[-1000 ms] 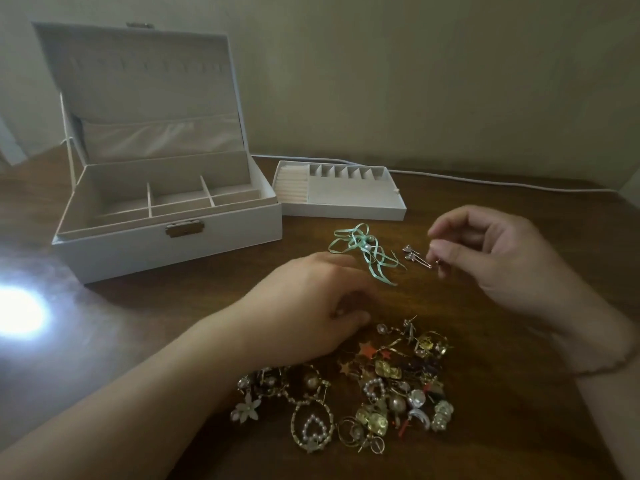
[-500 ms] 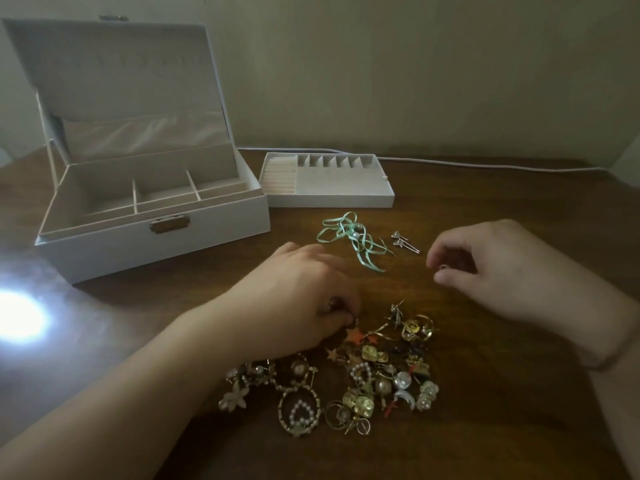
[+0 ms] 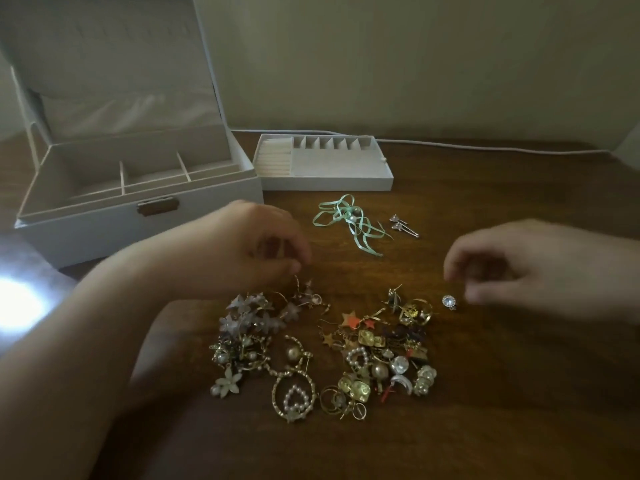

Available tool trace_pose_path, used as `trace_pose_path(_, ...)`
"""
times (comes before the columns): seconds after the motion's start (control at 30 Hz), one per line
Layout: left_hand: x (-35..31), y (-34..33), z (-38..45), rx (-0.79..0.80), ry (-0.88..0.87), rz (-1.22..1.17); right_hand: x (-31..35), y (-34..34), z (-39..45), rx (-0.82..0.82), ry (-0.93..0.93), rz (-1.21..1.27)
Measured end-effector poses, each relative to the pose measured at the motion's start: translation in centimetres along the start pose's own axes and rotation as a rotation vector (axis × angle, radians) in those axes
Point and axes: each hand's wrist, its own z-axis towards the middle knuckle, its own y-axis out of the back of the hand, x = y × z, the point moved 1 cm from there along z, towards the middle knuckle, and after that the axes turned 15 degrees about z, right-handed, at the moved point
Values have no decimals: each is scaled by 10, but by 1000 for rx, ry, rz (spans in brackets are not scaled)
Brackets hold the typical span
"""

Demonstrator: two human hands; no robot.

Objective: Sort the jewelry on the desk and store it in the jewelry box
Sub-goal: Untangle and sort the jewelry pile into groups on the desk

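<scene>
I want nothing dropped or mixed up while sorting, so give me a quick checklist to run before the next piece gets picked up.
1. Jewelry box lid open: ok.
2. Removable tray upright beside the box, compartments exposed: ok.
3. Round crystal stud lying apart from the jewelry pile, easy to pinch: ok.
4. Right hand free to take it: cannot tell, blurred, though the fingers seem to hold nothing.
5. Left hand clear of the pile: not ok, its fingertips sit at the flower earrings.
6. Green ribbon piece and silver studs kept separate: ok.
</scene>
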Motion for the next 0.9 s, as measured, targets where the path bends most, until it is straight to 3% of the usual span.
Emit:
trace_pose_path(0.1,9,3,-4,31,69,80,-11,18,-4,-225,30,-2)
trace_pose_path(0.17,12,3,-5,56,98,148,-15,20,-3,-263,41,-21)
trace_pose_path(0.43,15,7,-10,203,164,188,19,-16,5,37,275,55)
trace_pose_path(0.9,7,10,-9,208,155,134,39,-40,13,-47,524,36)
